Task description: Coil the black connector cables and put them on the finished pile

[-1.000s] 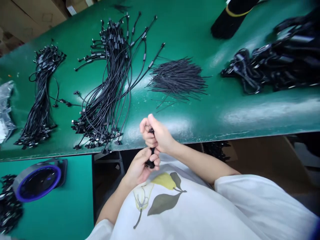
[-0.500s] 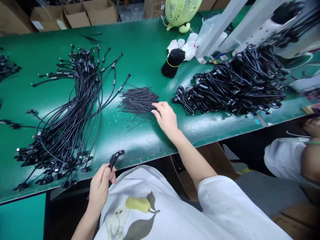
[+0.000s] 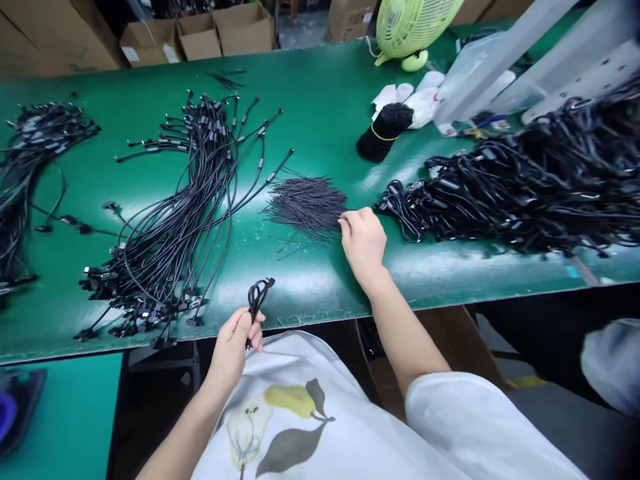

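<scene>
A black cable [image 3: 257, 298], folded into a small looped bundle, sticks up out of my left hand [image 3: 235, 343], whose fingers are wrapped round it near the table's front edge. My right hand [image 3: 364, 245] is closed in a pinch at the right end of a pile of thin black twist ties [image 3: 307, 205], its fingertips touching the tie ends. Left of the pile lies a spread bunch of straight black cables [image 3: 185, 193] with connectors at both ends. To the right is a large heap of folded black cables [image 3: 520, 187].
Behind the ties stands a black bundle [image 3: 384, 133] with a yellow band. A green fan [image 3: 417, 27] and a grey post [image 3: 505, 63] are farther back. Another cable bunch [image 3: 30, 160] lies far left. Cardboard boxes [image 3: 245, 30] line the table's [image 3: 300, 80] far side.
The view has swung left, so things appear farther right. My right hand's fingers have drawn together at the ties. The cable loops in my left hand have turned and show more openly.
</scene>
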A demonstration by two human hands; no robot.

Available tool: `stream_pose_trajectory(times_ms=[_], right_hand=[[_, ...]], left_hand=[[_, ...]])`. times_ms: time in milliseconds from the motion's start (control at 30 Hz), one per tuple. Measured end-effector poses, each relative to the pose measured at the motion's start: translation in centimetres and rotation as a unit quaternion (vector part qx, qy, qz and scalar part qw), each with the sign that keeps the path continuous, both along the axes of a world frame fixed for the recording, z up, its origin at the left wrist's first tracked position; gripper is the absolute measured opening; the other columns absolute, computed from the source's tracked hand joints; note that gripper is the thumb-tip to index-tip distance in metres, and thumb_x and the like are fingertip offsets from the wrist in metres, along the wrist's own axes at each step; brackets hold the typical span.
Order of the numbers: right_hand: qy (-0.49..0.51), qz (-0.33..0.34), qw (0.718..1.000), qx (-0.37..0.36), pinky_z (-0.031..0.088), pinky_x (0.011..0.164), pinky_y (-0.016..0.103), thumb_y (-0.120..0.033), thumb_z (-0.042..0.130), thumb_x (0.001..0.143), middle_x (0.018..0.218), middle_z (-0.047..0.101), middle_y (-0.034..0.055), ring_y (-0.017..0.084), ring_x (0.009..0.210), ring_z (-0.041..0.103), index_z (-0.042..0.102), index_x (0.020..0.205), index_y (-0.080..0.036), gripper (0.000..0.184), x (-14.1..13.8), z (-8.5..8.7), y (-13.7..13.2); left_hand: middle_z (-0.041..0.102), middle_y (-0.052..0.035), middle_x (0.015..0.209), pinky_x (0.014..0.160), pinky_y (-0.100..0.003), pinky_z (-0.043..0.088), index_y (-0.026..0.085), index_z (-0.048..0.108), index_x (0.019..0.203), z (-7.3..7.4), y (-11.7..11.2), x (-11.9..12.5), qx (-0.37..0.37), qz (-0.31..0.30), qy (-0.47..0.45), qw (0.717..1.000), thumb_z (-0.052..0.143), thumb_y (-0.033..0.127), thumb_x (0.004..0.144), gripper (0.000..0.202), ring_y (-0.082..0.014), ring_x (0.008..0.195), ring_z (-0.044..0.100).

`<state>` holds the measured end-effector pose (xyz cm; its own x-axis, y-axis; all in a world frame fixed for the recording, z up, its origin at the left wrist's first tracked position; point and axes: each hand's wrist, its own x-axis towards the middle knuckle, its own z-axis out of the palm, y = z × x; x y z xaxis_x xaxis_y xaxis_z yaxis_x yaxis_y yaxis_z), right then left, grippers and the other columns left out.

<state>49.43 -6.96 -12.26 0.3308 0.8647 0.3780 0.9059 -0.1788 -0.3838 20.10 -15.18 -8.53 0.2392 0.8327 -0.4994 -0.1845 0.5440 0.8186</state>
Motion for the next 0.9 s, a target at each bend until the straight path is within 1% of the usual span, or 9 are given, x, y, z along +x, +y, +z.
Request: stream_pose_trajectory(times_ms=[100, 233, 300, 400, 467, 567, 667, 800, 900], right_hand=[[0.17, 0.132, 0.977, 0.012, 0.042, 0.074, 0.029, -0.025, 0.053, 0.092, 0.086, 0.061, 0.0059, 0.017, 0.077, 0.054, 0.067, 0.089, -0.017, 0.016, -5.3, 1.0, -3.1], [0.317, 0.348, 0.878, -0.088, 0.042, 0.059, 0.023, -0.022, 0.055, 0.092, 0.071, 0.056, -0.0008, 0.01, 0.061, 0.052, 0.067, 0.087, -0.018, 0.013, -12.4, 2.0, -7.8], [0.249, 0.366, 0.895, -0.053, 0.042, 0.057, 0.024, -0.019, 0.052, 0.094, 0.073, 0.056, 0.0002, 0.01, 0.06, 0.052, 0.066, 0.089, -0.017, 0.015, -14.1, 2.3, -8.9], [-0.008, 0.414, 0.905, 0.094, 0.042, 0.064, 0.029, -0.015, 0.048, 0.094, 0.075, 0.06, 0.0033, 0.014, 0.067, 0.053, 0.066, 0.086, -0.016, 0.019, -14.5, 2.7, -8.5], [-0.144, 0.483, 0.846, 0.172, 0.043, 0.074, 0.032, -0.011, 0.046, 0.094, 0.089, 0.066, 0.0064, 0.017, 0.082, 0.057, 0.067, 0.087, -0.016, 0.022, -14.1, 3.4, -7.2], [-0.219, 0.577, 0.768, 0.17, 0.043, 0.082, 0.034, -0.01, 0.042, 0.093, 0.103, 0.067, 0.0093, 0.019, 0.096, 0.057, 0.067, 0.086, -0.015, 0.027, -13.7, 4.9, -5.4], [-0.258, 0.628, 0.721, 0.136, 0.043, 0.075, 0.036, -0.006, 0.038, 0.091, 0.088, 0.067, 0.0105, 0.021, 0.081, 0.056, 0.068, 0.084, -0.014, 0.031, -13.6, 6.0, -4.8], [-0.309, 0.671, 0.646, 0.194, 0.043, 0.081, 0.045, 0.004, 0.032, 0.08, 0.097, 0.066, 0.0177, 0.028, 0.086, 0.057, 0.07, 0.093, -0.01, 0.043, -13.9, 5.0, -4.0], [-0.297, 0.682, 0.631, 0.22, 0.043, 0.078, 0.045, 0.006, 0.032, 0.077, 0.089, 0.065, 0.0183, 0.029, 0.083, 0.056, 0.072, 0.083, -0.01, 0.044, -14.9, 4.5, -3.5]], left_hand=[[0.039, 0.0086, 0.058, 0.047, -0.019, 0.038, 0.017, 0.058, 0.107, 0.3, -0.1, 0.4, -0.005, 0.009, -0.037, 0.999, 0.065, 0.05, 0.084, 0.041, -0.0065, 0.048, 0.041], [0.039, 0.0085, 0.06, 0.049, -0.02, 0.04, 0.016, 0.054, 0.122, -0.4, -0.1, 0.4, 0.016, 0.002, -0.054, 0.998, 0.062, 0.051, 0.086, 0.051, -0.0075, 0.049, 0.042], [0.04, 0.007, 0.06, 0.05, -0.022, 0.042, 0.013, 0.059, 0.117, -1.0, 0.1, 0.0, 0.057, 0.004, -0.015, 0.998, 0.058, 0.052, 0.088, 0.049, -0.0083, 0.051, 0.044], [0.049, 0.0037, 0.063, 0.058, -0.024, 0.045, 0.014, 0.061, 0.121, -1.5, 0.4, -0.9, 0.132, -0.029, 0.089, 0.987, 0.049, 0.046, 0.094, 0.043, -0.0105, 0.055, 0.049], [0.055, 0.0014, 0.068, 0.063, -0.026, 0.046, 0.017, 0.061, 0.123, -1.6, 0.6, -1.4, 0.179, -0.078, 0.16, 0.967, 0.046, 0.038, 0.095, 0.038, -0.0116, 0.058, 0.051], [0.056, 0.0013, 0.069, 0.063, -0.026, 0.045, 0.017, 0.067, 0.114, -1.5, 0.7, -2.2, 0.207, -0.143, 0.213, 0.944, 0.045, 0.028, 0.094, 0.032, -0.0113, 0.058, 0.049], [0.05, 0.0033, 0.063, 0.059, -0.023, 0.042, 0.014, 0.068, 0.11, -1.0, 0.3, -2.6, 0.139, -0.176, 0.159, 0.961, 0.043, 0.024, 0.095, 0.031, -0.0095, 0.055, 0.047], [0.046, 0.0053, 0.059, 0.057, -0.021, 0.041, 0.011, 0.061, 0.127, -1.0, 0.8, -3.1, -0.002, -0.147, 0.023, 0.989, 0.047, 0.021, 0.096, 0.036, -0.0074, 0.052, 0.044], [0.047, 0.0049, 0.06, 0.062, -0.022, 0.043, 0.013, 0.062, 0.129, -1.2, 1.3, -3.4, -0.028, -0.123, 0.004, 0.992, 0.052, 0.025, 0.096, 0.037, -0.007, 0.053, 0.044]])
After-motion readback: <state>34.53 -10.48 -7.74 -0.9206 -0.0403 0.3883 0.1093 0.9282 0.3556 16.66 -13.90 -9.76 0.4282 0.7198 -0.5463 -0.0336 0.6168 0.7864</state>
